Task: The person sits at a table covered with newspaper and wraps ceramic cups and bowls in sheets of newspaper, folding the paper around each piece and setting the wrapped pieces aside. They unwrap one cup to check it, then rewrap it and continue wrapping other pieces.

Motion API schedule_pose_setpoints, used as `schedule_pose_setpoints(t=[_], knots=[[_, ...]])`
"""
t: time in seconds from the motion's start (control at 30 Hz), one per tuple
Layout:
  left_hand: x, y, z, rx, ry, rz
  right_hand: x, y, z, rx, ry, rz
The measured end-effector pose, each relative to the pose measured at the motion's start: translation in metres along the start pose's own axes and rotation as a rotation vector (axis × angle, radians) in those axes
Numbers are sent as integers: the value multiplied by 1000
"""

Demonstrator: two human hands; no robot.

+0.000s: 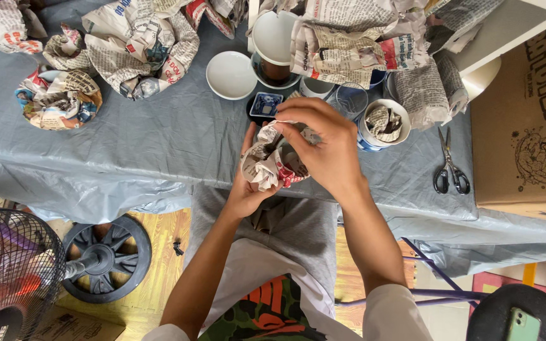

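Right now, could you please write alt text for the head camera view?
Both hands, left hand and right hand, hold a small cup wrapped in newspaper over a grey-covered table. Around them lie newspaper bundles, a white saucer and scissors.

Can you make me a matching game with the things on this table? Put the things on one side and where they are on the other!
Things:
1. scissors
2. white saucer
3. newspaper-wrapped piece
4. cardboard box

Places:
A. at the table's far right
B. held in both hands
C. just left of the box
D. behind the hands, beside a cup

Pairs: 1-C, 2-D, 3-B, 4-A
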State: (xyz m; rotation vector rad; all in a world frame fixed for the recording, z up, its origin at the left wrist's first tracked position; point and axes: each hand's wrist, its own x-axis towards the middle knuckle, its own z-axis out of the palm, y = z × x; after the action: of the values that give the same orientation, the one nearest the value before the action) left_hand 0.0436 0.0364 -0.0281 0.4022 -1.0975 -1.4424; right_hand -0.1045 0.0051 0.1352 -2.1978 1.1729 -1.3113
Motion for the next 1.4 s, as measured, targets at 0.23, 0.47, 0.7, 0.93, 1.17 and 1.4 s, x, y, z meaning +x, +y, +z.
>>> schedule_pose_setpoints(t=[0.23, 0.47, 0.7, 0.93, 1.17, 1.4], knots=[[-6, -6, -2, -76, 91, -33, -11, 20, -3, 131, -17, -18], [-3, -15, -3, 345, 354, 163, -55, 25, -2, -300, 64, 147], [9, 11, -20, 493, 603, 146, -58, 32, -5, -184, -45, 340], [9, 53, -33, 1124, 563, 274, -56, 51, -2, -95, -37, 300], [0, 59, -22, 1526, 161, 303, -72, 88, -3, 485, 14, 438], [14, 77, -23, 1827, 170, 54, -108, 118, -8, 902, 129, 728]])
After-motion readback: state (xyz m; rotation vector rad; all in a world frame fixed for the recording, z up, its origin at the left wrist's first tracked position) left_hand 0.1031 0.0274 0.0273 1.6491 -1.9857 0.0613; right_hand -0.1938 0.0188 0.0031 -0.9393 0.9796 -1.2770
